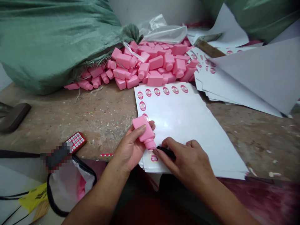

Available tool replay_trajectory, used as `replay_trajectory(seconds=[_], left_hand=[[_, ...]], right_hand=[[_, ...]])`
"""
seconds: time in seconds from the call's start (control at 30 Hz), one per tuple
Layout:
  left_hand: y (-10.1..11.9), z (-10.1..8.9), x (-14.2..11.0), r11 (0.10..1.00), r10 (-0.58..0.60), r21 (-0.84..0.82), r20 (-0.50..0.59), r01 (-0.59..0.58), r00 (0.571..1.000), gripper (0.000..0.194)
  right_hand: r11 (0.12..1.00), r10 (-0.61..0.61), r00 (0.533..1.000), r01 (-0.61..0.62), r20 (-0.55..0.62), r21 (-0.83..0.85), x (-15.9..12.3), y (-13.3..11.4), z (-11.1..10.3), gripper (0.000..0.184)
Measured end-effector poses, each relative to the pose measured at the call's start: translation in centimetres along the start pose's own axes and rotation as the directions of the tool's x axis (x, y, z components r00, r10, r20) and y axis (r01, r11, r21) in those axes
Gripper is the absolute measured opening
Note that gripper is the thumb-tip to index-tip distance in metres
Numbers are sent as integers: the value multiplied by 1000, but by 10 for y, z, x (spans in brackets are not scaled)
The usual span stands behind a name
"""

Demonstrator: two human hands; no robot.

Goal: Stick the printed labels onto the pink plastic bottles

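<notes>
My left hand [130,148] is closed around a small pink plastic bottle [144,131], held neck-down over the near left corner of a stack of white sticker sheets [187,125]. My right hand [187,161] rests on the stack, its fingers pinched on a thin black tool [167,151] whose tip lies beside a pink oval sticker [154,158] near the bottle's neck. The top sheet has a row of pink oval stickers [162,91] along its far edge and a few down its left edge.
A heap of pink bottles [150,64] spills from a green woven sack [53,40] at the back. More sticker sheets [234,78] fan out at the right. A red calculator [76,141] and a white bag [67,184] sit at the near left.
</notes>
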State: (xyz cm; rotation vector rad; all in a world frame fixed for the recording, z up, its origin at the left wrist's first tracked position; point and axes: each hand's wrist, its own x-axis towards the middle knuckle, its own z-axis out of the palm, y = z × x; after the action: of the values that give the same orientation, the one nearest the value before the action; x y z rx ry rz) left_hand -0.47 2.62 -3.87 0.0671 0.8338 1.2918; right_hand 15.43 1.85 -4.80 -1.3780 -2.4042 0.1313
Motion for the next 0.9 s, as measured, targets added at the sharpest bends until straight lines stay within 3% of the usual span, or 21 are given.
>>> replay_trajectory(seconds=[0.1,0.2,0.33,0.43,0.63,0.9], left_hand=[[1,0,1,1000,-1,11,0,1,1000,38],[2,0,2,999,-9,37,-25,10,1000,39],[1,2,3,995,8,104,-38,-4,999,38],[0,7,-4,979,52,198,-26,-46,998,38],[-1,20,-31,963,1,267,82,-23,997,46],[-14,19,-41,960,-54,277,63,34,997,54]], right_hand=[[997,57,998,-56,-4,50,1,0,2,31],[936,167,972,-209,165,282,2,5,-4,27],[641,207,912,-400,354,655,0,19,-22,34],[485,256,892,-451,371,749,1,26,-36,40],[487,262,914,-402,309,776,13,22,-51,39],[501,224,915,-403,335,766,15,22,-46,36]])
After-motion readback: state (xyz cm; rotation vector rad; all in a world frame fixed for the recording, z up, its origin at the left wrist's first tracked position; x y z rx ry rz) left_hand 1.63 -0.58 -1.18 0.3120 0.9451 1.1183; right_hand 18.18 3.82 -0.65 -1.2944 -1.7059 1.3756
